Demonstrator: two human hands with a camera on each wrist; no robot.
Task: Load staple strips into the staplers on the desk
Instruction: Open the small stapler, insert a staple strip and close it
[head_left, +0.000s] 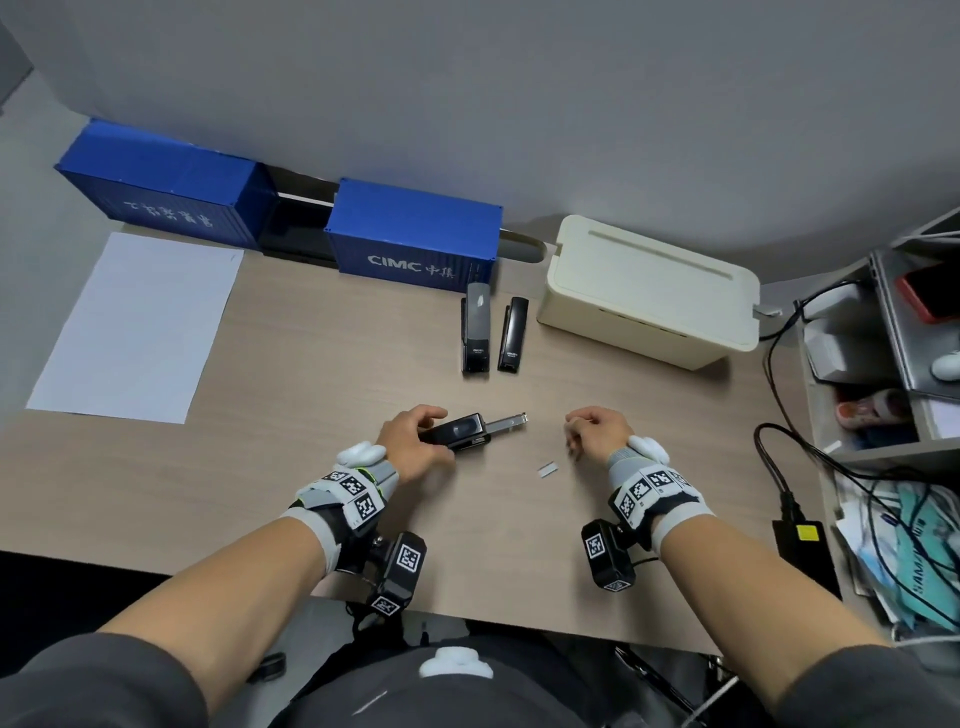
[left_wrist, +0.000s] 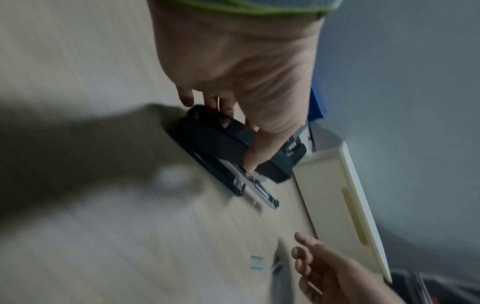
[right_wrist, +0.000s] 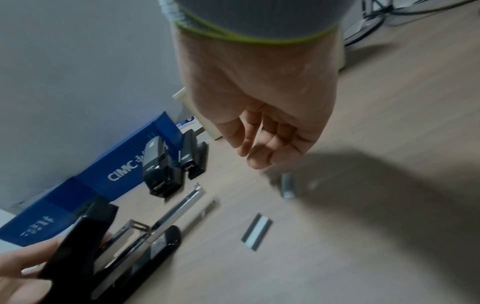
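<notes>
My left hand (head_left: 415, 441) grips a black stapler (head_left: 460, 430) lying on the desk, with its lid tipped up. Its metal staple tray (head_left: 508, 421) sticks out to the right. In the left wrist view my thumb (left_wrist: 255, 156) presses down on the stapler (left_wrist: 207, 139) beside the tray (left_wrist: 262, 193). My right hand (head_left: 589, 431) hovers to the right of the tray, fingers loosely curled and holding nothing (right_wrist: 262, 144). A short staple strip (head_left: 548, 469) (right_wrist: 257, 231) lies on the desk between my hands. A second strip (right_wrist: 287, 185) lies under my right hand. Two more black staplers (head_left: 475, 327) (head_left: 512, 335) stand side by side farther back.
Two blue container-shaped boxes (head_left: 415, 239) (head_left: 161, 182) line the wall. A cream cable box (head_left: 649, 296) sits at the back right and a white sheet of paper (head_left: 135, 327) at the left. Cables and a black power adapter (head_left: 802, 545) crowd the right edge by a cluttered shelf.
</notes>
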